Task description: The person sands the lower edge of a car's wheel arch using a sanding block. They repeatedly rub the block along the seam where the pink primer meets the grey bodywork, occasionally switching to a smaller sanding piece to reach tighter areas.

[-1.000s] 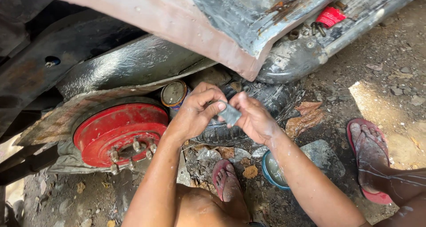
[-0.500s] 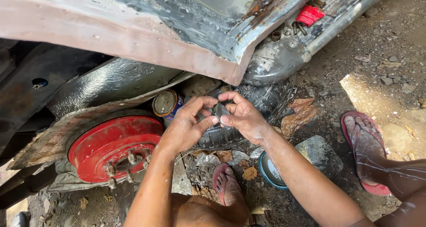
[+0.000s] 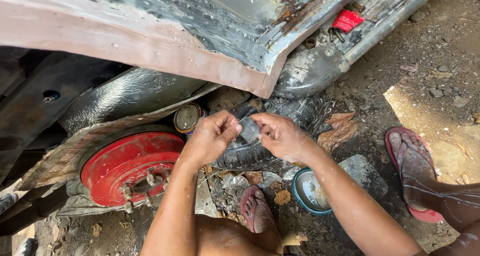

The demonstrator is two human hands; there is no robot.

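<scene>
Since half a second ago both hands have dropped slightly. The left hand (image 3: 210,138) and right hand (image 3: 280,135) pinch a small grey worn sheet piece (image 3: 248,129) between their fingers, above the black rubber tyre (image 3: 250,153), beside the red metal brake drum (image 3: 131,166); the rusty car body panel (image 3: 150,31) overhangs closely.

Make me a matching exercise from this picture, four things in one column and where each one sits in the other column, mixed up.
Things:
1. red brake drum
2. small grey sheet
3. teal-rimmed bowl
4. round tin

Places:
A. on the ground below the right forearm
B. pinched between left hand and right hand
C. lower left, under the fender
D. just above the left hand

Pairs: 1-C, 2-B, 3-A, 4-D
</scene>
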